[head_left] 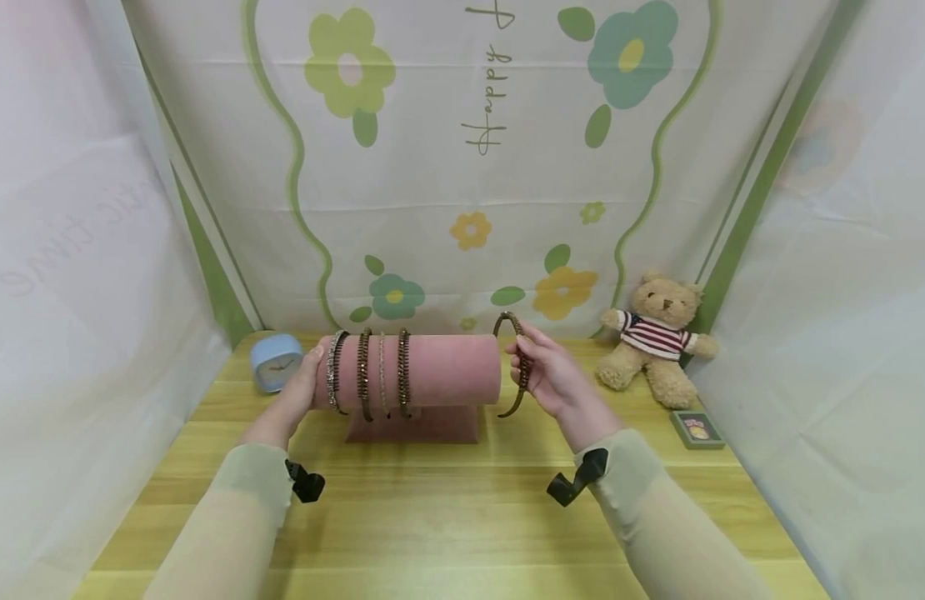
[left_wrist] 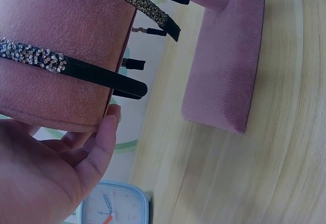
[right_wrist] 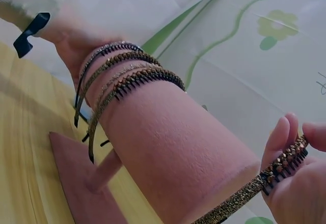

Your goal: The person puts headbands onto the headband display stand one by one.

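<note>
A pink velvet headband stand (head_left: 455,371), a horizontal roll on a post and flat base (left_wrist: 224,76), stands on the table. Several beaded headbands (head_left: 404,373) with comb teeth hang over its left half. My left hand (head_left: 307,379) holds the roll's left end, its fingertips (left_wrist: 105,132) at the edge near a silver-beaded headband (left_wrist: 46,58). Beside the right end, my right hand (head_left: 548,371) pinches a brown beaded headband (right_wrist: 285,165) between thumb and fingers. That headband stands upright with its curve at the top, its band overlapping the roll's right end in the right wrist view.
A blue clock (head_left: 276,363) sits at the back left of the wooden table (head_left: 432,517). At the back right a teddy bear (head_left: 653,337) in a striped sweater leans by the wall, with a small green framed picture (head_left: 697,429) before it. Flowered cloth (head_left: 432,167) hangs behind.
</note>
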A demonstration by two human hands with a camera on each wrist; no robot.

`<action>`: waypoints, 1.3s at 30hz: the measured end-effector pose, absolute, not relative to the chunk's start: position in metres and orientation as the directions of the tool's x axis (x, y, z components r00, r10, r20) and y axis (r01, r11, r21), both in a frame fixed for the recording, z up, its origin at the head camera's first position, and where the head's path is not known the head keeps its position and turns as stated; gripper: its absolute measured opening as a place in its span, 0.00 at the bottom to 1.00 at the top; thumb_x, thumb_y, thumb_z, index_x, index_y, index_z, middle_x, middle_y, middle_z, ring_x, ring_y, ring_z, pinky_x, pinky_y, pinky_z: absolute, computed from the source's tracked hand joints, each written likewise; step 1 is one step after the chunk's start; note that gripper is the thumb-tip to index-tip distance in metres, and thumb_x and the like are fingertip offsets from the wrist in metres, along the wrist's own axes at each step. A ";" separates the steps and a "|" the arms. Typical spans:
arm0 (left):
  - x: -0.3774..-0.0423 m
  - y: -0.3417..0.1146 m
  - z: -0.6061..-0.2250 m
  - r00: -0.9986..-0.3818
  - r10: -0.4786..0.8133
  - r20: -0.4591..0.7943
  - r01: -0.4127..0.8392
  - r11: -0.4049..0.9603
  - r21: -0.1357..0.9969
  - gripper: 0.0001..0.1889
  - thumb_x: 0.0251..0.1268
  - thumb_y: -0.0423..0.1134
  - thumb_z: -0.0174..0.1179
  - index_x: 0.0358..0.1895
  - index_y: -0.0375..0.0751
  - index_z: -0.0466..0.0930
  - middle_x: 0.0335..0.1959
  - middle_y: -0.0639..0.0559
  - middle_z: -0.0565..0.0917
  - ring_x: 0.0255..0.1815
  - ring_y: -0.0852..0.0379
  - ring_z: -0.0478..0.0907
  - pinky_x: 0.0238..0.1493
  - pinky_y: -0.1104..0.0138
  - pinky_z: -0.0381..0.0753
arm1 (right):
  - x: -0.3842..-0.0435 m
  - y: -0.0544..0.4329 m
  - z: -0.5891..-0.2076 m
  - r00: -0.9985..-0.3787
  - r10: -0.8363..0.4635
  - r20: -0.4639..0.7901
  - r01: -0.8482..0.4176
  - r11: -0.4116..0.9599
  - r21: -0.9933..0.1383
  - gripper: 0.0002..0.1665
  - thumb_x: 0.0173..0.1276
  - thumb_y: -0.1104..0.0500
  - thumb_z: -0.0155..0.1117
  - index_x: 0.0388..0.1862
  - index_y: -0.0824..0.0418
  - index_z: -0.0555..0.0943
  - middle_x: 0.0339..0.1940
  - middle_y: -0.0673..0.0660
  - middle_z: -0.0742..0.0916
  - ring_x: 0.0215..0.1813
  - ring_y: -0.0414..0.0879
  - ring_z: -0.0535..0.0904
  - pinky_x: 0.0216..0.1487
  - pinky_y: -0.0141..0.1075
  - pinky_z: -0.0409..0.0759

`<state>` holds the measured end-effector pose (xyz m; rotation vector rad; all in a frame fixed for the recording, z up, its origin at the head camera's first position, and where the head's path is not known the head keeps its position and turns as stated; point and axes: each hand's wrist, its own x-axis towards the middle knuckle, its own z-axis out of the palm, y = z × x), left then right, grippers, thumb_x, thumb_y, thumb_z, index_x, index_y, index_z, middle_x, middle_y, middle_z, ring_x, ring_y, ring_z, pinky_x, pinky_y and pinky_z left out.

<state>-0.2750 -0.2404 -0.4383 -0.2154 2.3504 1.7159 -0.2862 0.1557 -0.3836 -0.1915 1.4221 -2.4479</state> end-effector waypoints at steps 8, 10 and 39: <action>-0.274 -0.240 -0.437 -0.966 0.018 -0.257 -0.239 0.307 0.921 0.54 0.65 0.78 0.23 0.80 0.37 0.37 0.79 0.34 0.42 0.77 0.35 0.41 0.73 0.43 0.41 | -0.286 0.132 -0.381 -0.949 -0.309 -0.057 0.204 -0.469 -0.859 0.33 0.80 0.66 0.46 0.80 0.64 0.51 0.33 0.54 0.83 0.29 0.40 0.79 0.33 0.29 0.80; -0.274 -0.240 -0.437 -0.967 0.018 -0.253 -0.236 0.308 0.922 0.53 0.65 0.78 0.23 0.80 0.38 0.37 0.79 0.35 0.42 0.77 0.35 0.41 0.73 0.43 0.41 | -0.286 0.127 -0.381 -0.954 -0.296 -0.050 0.184 -0.444 -0.877 0.33 0.79 0.66 0.48 0.79 0.66 0.53 0.34 0.55 0.84 0.30 0.40 0.80 0.34 0.29 0.81; -0.278 -0.242 -0.440 -0.970 0.016 -0.242 -0.225 0.310 0.924 0.52 0.65 0.78 0.24 0.80 0.40 0.37 0.80 0.37 0.40 0.78 0.37 0.39 0.74 0.44 0.40 | -0.281 0.106 -0.365 -0.969 -0.218 0.118 -0.243 0.735 -0.633 0.14 0.67 0.52 0.65 0.29 0.58 0.73 0.25 0.53 0.77 0.29 0.47 0.73 0.28 0.38 0.72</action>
